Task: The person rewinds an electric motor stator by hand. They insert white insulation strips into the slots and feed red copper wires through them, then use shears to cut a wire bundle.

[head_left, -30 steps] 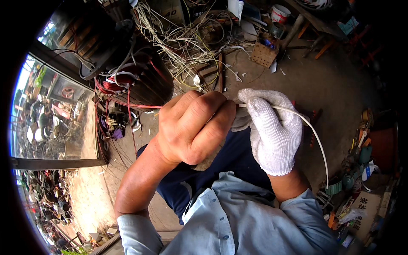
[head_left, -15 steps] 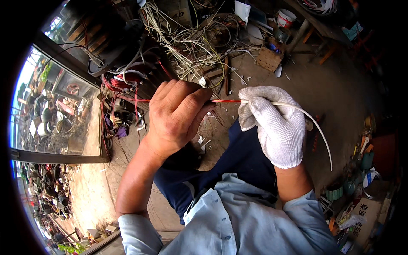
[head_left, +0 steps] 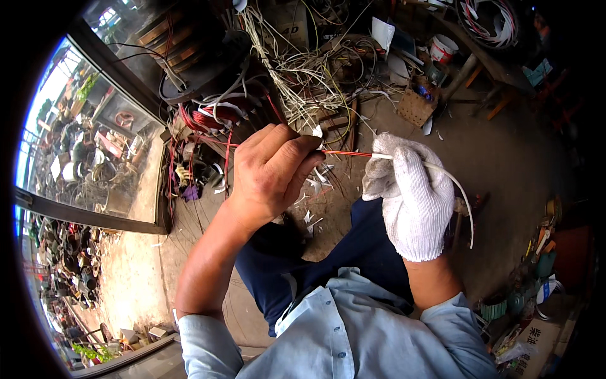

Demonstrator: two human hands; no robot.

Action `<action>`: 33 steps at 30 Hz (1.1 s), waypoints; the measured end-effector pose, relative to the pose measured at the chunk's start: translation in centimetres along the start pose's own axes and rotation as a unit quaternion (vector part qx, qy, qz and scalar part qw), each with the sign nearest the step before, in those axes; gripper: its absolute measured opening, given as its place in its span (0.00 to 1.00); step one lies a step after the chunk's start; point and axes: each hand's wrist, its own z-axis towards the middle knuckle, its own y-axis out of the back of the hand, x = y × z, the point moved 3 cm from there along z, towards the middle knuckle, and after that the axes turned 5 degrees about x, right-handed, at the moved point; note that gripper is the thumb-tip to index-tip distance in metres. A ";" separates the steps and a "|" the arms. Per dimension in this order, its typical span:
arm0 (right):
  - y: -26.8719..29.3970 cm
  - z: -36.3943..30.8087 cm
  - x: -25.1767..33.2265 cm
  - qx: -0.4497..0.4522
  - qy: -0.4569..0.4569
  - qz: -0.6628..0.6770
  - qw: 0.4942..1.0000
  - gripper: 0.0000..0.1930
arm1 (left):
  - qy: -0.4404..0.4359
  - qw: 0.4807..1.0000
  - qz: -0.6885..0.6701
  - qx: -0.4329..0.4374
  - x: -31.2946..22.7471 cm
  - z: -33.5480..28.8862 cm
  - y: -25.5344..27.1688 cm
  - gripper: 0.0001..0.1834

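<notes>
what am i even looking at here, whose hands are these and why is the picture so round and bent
This is one picture from a wide fisheye camera worn on a person's head, looking down at their own two hands, so straight edges curve near the rim. No machine is involved. The bare left hand pinches a thin red wire between its fingers. The right hand, in a white knit glove, grips a white sleeve that the red wire enters; the sleeve curves down past the glove. Below are the person's dark trousers and light blue shirt. On the dirt floor ahead lies a tangle of pale wires, red wire coils and a white bucket.
</notes>
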 end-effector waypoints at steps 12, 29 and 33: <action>-1.7 0.9 -1.2 0.077 -0.015 -0.122 0.989 0.08 | 0.005 0.998 -0.044 0.036 -0.2 -0.6 0.8 0.13; -0.2 2.3 -2.7 0.054 0.045 -0.276 0.959 0.09 | 0.112 0.970 -0.191 0.101 0.7 0.9 -2.2 0.07; 1.1 2.0 -2.2 0.035 -0.016 -0.188 0.981 0.09 | 0.097 0.972 -0.185 0.104 0.4 1.3 -2.4 0.07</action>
